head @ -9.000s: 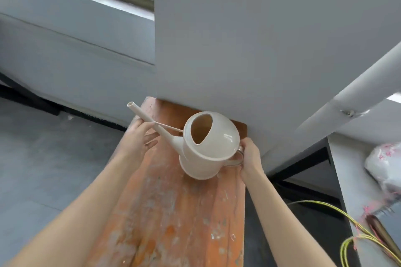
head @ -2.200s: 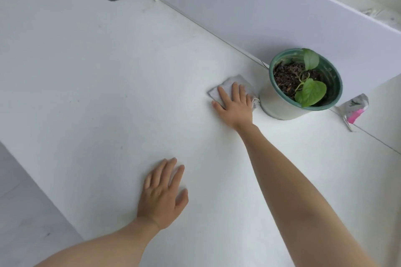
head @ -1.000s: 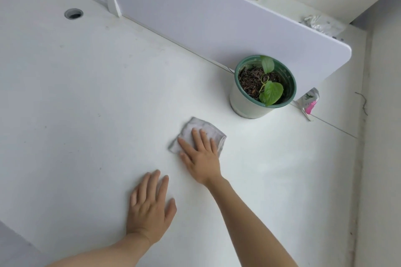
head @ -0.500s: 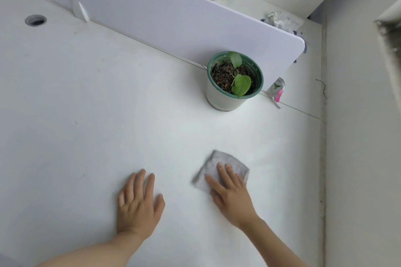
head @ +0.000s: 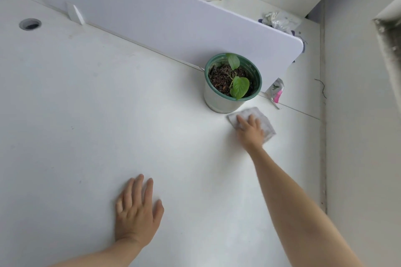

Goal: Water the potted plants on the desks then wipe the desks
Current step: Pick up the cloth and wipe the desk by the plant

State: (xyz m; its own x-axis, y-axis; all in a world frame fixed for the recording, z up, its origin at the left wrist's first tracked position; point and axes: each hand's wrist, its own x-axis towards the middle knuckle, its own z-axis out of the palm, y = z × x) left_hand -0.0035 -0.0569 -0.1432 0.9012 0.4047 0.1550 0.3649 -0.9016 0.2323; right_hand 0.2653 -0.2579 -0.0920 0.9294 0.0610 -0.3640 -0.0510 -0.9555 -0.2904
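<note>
Head view (the only view supplied). The right hand (head: 249, 133) lies flat on a grey cloth (head: 269, 128), fingers straight and slightly spread, pressing it onto the white desk (head: 86, 115). Nothing is pinched or curled round; this is a palm-down press, not a grasp. The cloth shows past the fingertips and to the outer side of the hand.

The potted plant (head: 225, 102) stands just beyond the fingertips and a little to their left, very near the cloth's far corner; whether the two touch cannot be told. A pink-and-white packet (head: 276, 91) lies beyond the cloth, against the foot of the divider panel (head: 173, 19).

The left hand (head: 136, 212) rests open on bare desk, palm down, well apart from the cloth on the near side. It holds nothing and appears to serve as a brace.

Task status, as a judgement: no watering can is in view and the soil looks dark, so watering here is probably finished, though wetness cannot be confirmed. Wiping is the step in hand. The wide surface left of the cloth, out to the cable hole (head: 30, 24), shows faint specks and likely needs passes. Other desks are not visible
</note>
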